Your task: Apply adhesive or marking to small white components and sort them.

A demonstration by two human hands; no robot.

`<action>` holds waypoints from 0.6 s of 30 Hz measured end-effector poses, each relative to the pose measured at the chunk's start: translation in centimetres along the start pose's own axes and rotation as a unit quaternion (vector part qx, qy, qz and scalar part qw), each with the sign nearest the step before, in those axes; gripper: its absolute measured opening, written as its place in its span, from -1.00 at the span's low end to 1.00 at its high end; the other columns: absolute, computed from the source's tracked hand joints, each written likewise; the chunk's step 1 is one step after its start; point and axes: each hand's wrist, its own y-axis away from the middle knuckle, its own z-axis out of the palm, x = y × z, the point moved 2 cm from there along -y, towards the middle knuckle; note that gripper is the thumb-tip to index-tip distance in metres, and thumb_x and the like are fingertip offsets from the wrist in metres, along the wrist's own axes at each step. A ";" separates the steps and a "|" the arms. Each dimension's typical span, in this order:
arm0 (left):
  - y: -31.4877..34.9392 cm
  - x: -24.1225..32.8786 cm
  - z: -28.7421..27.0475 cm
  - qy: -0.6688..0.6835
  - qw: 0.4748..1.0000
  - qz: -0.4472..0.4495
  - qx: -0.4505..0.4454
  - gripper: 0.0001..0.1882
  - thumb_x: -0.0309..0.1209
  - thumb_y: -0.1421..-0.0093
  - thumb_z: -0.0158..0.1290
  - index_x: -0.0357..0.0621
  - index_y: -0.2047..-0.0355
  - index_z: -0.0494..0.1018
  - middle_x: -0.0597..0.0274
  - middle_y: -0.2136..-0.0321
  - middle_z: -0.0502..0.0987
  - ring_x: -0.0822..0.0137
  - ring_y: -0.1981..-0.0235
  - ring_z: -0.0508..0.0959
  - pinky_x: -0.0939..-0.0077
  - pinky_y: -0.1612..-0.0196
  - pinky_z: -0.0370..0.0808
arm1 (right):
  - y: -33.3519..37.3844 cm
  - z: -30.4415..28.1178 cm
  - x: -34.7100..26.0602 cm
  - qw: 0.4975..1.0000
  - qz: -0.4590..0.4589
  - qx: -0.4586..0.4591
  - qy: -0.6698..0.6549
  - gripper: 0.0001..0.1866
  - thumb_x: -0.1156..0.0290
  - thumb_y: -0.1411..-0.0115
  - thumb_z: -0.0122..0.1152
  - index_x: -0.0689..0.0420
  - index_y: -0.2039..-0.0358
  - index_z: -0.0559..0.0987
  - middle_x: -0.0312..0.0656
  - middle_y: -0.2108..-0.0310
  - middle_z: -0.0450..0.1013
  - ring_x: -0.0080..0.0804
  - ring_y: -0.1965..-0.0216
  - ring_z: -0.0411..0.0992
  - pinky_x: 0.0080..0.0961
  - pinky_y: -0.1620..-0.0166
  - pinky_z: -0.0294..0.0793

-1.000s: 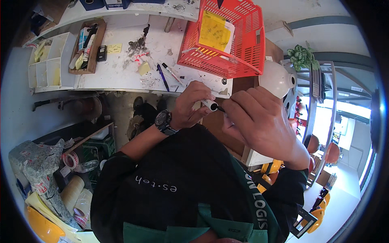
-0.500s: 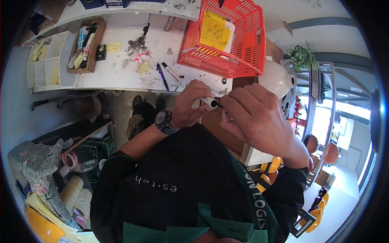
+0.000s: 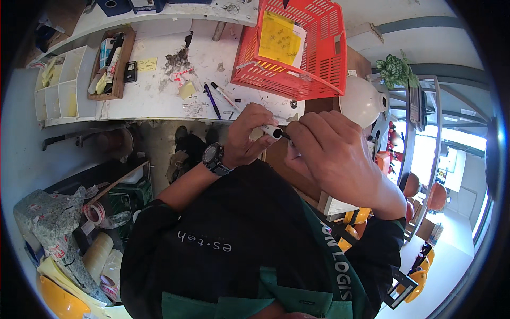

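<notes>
My left hand (image 3: 247, 138), with a dark wristwatch (image 3: 215, 158) on the wrist, is closed around a white marker barrel (image 3: 272, 131). The barrel's dark open end faces my right hand (image 3: 337, 154). Between the thumb and fingertips of that hand is a small dark piece (image 3: 285, 136), right at the barrel's mouth; most of it is hidden by the fingers. Both hands are held in front of my chest, near the desk's front edge. Beyond them on the white desk (image 3: 154, 103) lie a purple pen (image 3: 212, 102) and a white marker (image 3: 224, 94).
A red plastic basket (image 3: 324, 80) with yellow and white papers stands at the desk's right end. To the left are a wooden tray (image 3: 112, 87) of pens and a white divided organizer (image 3: 66, 90). Tape rolls (image 3: 94, 213) and wrapping sit lower left; yellow helmets (image 3: 417, 284) hang lower right.
The view has shifted very slightly. My left hand still grips the barrel and my right hand still pinches the dark piece; the barrel's end has tilted a little.
</notes>
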 end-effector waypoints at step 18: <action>0.4 -0.9 -0.6 -0.036 0.999 -0.018 -0.015 -0.67 -0.28 -0.31 0.18 -0.23 0.06 0.41 0.06 0.24 0.51 0.15 0.23 0.50 0.29 0.16 0.47 | -0.3 0.9 0.6 1.000 0.016 0.021 0.012 -0.74 0.37 0.09 0.36 0.17 0.42 0.48 -0.19 0.46 0.37 -0.24 0.42 0.47 -0.32 0.34 0.47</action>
